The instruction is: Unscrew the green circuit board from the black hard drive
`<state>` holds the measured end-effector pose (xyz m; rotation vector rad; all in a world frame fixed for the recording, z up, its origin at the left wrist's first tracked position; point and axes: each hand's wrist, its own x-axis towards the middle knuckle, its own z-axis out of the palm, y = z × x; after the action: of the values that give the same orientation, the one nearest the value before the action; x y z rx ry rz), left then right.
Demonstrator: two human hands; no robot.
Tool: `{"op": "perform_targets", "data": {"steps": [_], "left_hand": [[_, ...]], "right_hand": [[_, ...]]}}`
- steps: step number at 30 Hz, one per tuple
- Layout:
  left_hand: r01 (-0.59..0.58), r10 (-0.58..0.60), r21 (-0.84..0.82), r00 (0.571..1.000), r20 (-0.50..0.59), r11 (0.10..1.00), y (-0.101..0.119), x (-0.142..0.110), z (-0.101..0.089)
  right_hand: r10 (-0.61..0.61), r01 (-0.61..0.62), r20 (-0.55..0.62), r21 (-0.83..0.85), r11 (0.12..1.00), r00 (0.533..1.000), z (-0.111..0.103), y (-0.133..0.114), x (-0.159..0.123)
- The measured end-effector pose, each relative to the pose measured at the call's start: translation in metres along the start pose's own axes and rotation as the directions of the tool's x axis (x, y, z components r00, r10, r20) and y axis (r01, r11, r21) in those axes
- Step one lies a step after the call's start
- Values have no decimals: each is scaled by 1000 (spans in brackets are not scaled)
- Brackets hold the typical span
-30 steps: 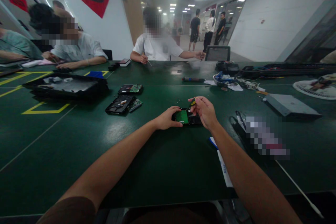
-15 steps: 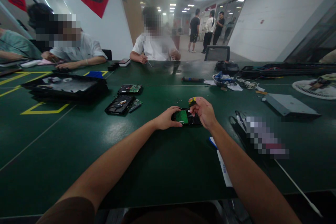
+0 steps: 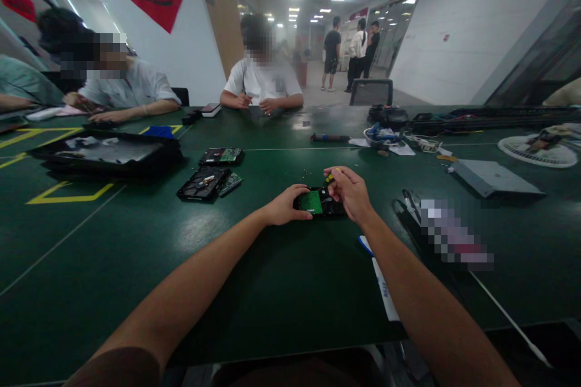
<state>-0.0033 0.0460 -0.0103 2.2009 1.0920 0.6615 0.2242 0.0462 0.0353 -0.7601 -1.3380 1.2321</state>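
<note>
A hard drive (image 3: 311,202) with a green circuit board on its left half lies flat on the dark green table. My left hand (image 3: 287,205) grips its left end, thumb on the near edge and fingers on the far edge. Over the drive's right half, my right hand (image 3: 351,192) pinches a small screwdriver (image 3: 331,176) with a yellow and black handle. The screwdriver's tip is hidden by my fingers. Several tiny screws (image 3: 307,175) are scattered on the table just beyond the drive.
Left of the drive lie another hard drive (image 3: 221,155), an opened black drive casing (image 3: 204,184) and a loose circuit board (image 3: 231,183). A black tray (image 3: 104,154) stands farther left. On the right are a grey metal box (image 3: 497,177) and a white fan grille (image 3: 538,151). Co-workers sit across the table.
My right hand has shifted its fingers around the screwdriver handle, while my left hand keeps its hold on the drive. The co-worker opposite has drawn an outstretched arm back in.
</note>
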Motion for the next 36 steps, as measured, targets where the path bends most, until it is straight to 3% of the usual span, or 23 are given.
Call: {"op": "perform_targets", "data": {"steps": [8, 16, 21, 30, 36], "left_hand": [[4, -4, 11, 1000, -6, 1000, 1, 2, 2], [1, -1, -14, 1000, -11, 1000, 4, 0, 1], [6, -6, 7, 1000, -3, 1000, 3, 1, 1], [-4, 4, 0, 1000, -7, 1000, 7, 1, 1], [-2, 2, 25, 1000, -2, 1000, 3, 3, 2]], "right_hand": [[-6, 1, 42, 120, 993, 999, 0, 1, -1], [-33, 33, 12, -11, 999, 999, -2, 1, -1], [6, -6, 7, 15, 1000, 1000, 1, -2, -1], [-23, 22, -23, -38, 999, 999, -2, -2, -2], [-55, 56, -12, 32, 998, 998, -3, 1, -1]]}}
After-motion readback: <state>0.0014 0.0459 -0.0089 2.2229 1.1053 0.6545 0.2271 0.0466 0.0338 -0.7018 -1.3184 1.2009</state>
